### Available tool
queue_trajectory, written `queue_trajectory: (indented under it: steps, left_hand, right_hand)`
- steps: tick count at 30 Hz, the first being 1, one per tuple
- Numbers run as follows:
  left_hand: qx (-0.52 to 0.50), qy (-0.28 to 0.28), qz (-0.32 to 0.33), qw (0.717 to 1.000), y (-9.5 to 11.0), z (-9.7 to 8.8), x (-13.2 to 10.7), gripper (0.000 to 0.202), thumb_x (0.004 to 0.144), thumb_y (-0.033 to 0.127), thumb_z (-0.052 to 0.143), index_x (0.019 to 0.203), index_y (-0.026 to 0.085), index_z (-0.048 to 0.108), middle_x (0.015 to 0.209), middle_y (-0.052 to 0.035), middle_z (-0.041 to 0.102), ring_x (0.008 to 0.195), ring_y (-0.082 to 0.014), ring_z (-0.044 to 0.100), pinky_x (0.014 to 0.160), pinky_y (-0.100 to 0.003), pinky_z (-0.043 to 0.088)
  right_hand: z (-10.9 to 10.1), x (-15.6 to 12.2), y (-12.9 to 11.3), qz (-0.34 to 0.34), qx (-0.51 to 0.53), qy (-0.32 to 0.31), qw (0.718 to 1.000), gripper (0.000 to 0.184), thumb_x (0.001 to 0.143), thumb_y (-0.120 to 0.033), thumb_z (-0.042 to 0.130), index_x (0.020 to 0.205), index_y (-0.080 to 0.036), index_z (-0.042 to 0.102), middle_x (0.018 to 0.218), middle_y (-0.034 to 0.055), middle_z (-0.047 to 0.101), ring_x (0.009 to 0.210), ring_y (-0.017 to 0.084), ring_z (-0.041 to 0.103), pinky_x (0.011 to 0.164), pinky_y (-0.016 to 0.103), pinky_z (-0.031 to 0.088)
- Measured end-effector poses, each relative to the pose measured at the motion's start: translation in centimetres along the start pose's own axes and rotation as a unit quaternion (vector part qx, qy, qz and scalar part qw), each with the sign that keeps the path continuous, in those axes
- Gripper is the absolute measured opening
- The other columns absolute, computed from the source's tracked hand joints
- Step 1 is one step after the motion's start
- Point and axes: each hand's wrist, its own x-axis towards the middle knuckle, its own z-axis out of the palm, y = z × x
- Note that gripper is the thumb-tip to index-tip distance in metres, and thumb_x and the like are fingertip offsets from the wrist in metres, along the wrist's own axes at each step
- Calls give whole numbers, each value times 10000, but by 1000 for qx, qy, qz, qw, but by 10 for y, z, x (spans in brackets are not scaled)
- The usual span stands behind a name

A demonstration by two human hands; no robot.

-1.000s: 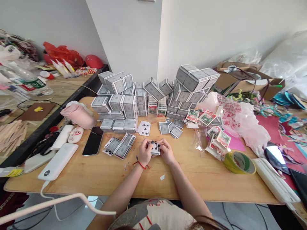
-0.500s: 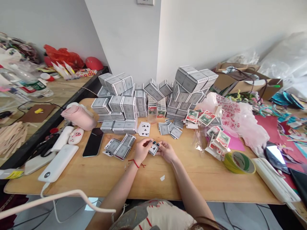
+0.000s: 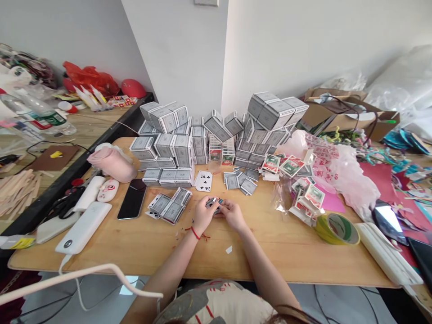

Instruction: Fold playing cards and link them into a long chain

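Note:
Both my hands meet over the middle of the wooden table (image 3: 141, 243). My left hand (image 3: 203, 214) and my right hand (image 3: 232, 214) are closed together on a small deck of playing cards (image 3: 213, 203), which shows only partly between the fingers. A fanned heap of grey-backed cards (image 3: 169, 206) lies just left of my left hand. A face-up club card (image 3: 203, 180) rests beyond my hands. Behind it rises a wall of stacked grey card boxes (image 3: 175, 144).
A black phone (image 3: 132, 204), a white power bank (image 3: 83, 227) and a pink roll (image 3: 113, 163) lie at the left. A yellow tape roll (image 3: 337, 228), loose red-and-green packs (image 3: 305, 195) and a pink plastic bag (image 3: 340, 171) sit at the right. A white scrap (image 3: 228, 249) lies near my right forearm.
The small deck has turned in my hands from face showing to mostly hidden between my fingers. Both hands stayed at about the same spot on the table.

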Motion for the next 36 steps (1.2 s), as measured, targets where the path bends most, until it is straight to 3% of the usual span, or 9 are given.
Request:
queue_trajectory:
  steps: [5,12,20,22,26,32,36]
  left_hand:
    - [-30,1,-44,999,-8,1,3,175,654,284,604,747,145,654,745,-55,667,710,-169,596,650,-272,456]
    - [-181,11,-139,974,-4,5,8,224,591,312,656,703,118,656,698,-58,678,622,-158,601,579,-262,448]
    - [-257,-34,-197,946,1,6,13,166,602,265,636,637,103,625,677,-78,667,583,-148,594,551,-254,447]
    - [-220,-40,-172,959,1,4,14,177,622,280,627,673,111,632,701,-75,669,597,-153,597,546,-253,446]
    - [-56,-31,-51,997,0,1,11,196,710,317,564,784,159,652,808,-58,678,730,-169,609,642,-262,454]
    - [82,-20,22,996,1,6,4,210,764,323,514,777,159,644,769,-51,674,683,-148,595,612,-237,436]
    - [115,-12,37,993,3,10,2,214,777,310,494,765,156,642,760,-51,673,658,-133,588,599,-223,422]
  right_hand:
    - [4,-4,1,-28,-34,31,999,214,653,-388,646,684,-191,567,640,11,636,650,200,628,555,327,539]
    - [-5,-3,-13,25,-21,-110,993,319,684,-429,612,824,-142,611,799,65,654,707,175,634,592,318,545]
    - [0,-7,0,-44,-83,-27,995,271,714,-444,567,738,-181,629,699,11,626,578,156,623,573,313,547]
    - [0,-7,-1,-36,-86,-17,995,282,713,-449,562,768,-181,633,695,15,620,532,151,613,510,301,541]
    - [1,-6,-5,-22,-69,0,997,331,708,-470,552,813,-164,619,748,44,607,541,154,612,407,263,514]
    - [6,-11,-5,-17,-66,27,997,382,730,-486,505,873,-145,604,644,20,573,492,134,571,411,241,481]
    - [9,-14,-4,-83,-112,82,987,297,750,-398,482,772,-142,631,643,7,584,577,133,545,529,243,458]
